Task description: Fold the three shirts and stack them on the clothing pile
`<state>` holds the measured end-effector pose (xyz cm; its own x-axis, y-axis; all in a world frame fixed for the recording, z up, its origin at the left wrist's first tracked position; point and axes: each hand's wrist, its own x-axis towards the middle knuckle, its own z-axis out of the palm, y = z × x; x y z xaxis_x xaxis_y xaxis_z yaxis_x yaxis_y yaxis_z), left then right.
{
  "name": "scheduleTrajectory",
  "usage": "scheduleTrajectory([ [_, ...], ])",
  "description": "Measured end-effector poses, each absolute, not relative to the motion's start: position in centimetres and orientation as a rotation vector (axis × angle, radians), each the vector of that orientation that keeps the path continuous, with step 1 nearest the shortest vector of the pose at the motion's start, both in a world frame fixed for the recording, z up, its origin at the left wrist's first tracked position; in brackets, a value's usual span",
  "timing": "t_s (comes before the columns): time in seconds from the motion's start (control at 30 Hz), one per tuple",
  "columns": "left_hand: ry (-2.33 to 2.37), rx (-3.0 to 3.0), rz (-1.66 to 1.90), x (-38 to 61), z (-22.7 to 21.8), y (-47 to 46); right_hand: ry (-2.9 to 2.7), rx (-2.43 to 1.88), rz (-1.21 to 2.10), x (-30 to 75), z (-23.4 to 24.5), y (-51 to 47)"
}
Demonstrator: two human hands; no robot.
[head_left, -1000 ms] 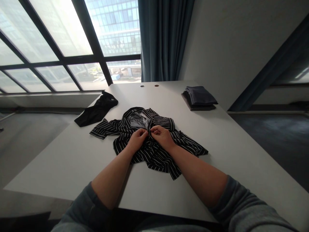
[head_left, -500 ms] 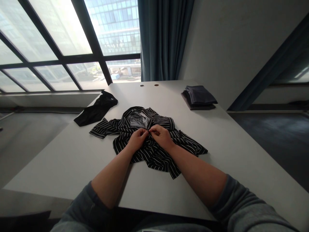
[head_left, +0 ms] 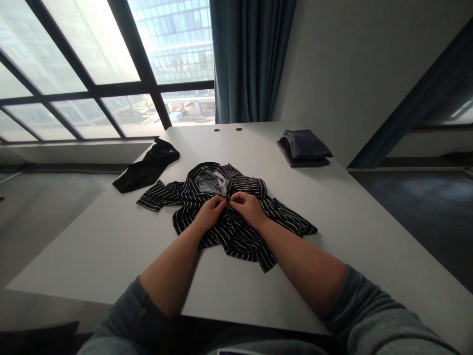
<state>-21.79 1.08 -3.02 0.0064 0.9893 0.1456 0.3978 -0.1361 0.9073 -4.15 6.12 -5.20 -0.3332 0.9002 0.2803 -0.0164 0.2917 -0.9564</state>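
Observation:
A black shirt with white stripes (head_left: pixel 240 236) lies rumpled on the white table (head_left: pixel 121 251), its collar end away from me and its pale inside showing at the neck opening. My left hand (head_left: pixel 211 213) pinches the shirt's front edge just below the collar. Close beside it, my right hand (head_left: pixel 248 207) pinches the same front area, fingertips nearly meeting those of the left. Whatever small part sits between the fingertips, such as a button, is too small to make out.
At the table's left edge lies a black garment (head_left: pixel 148 167). A stack of folded dark clothes (head_left: pixel 306 145) rests at the far right. Two round inserts are set in the tabletop near the back. Behind the table hang blue curtains (head_left: pixel 251 64) beside a large window (head_left: pixel 177 44).
Both hands stay at the shirt's front below the collar. The right fingers have shifted very slightly; the shirt looks the same.

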Motion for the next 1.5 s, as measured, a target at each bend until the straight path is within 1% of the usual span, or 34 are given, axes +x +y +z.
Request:
scheduleTrajectory([
  [0.27, 1.419, 1.536, 1.130, -21.8, -3.4, 1.2, -1.633, -0.747, 1.183, -4.2, -5.7, 6.3],
  [0.5, 1.395, 1.508, 1.145, -21.7, -3.2, 1.2, -1.787, -0.741, 0.945, -3.9, -4.9, 5.8],
  [0.7, 1.398, 1.475, 1.119, -21.7, -3.1, 1.0, -1.818, -0.744, 0.908, -3.9, -4.7, 5.9],
  [1.0, 1.442, 1.490, 1.148, -21.5, -3.4, 1.2, -1.907, -0.707, 0.654, -4.0, -3.9, 5.3],
  [1.23, 1.311, 1.431, 1.166, -21.7, -3.1, 1.2, -1.837, -0.734, 0.765, -4.0, -4.2, 5.5],
  [1.5, 1.228, 1.298, 1.180, -21.9, -3.0, 0.9, -1.815, -0.736, 0.744, -3.7, -4.2, 5.8],
])
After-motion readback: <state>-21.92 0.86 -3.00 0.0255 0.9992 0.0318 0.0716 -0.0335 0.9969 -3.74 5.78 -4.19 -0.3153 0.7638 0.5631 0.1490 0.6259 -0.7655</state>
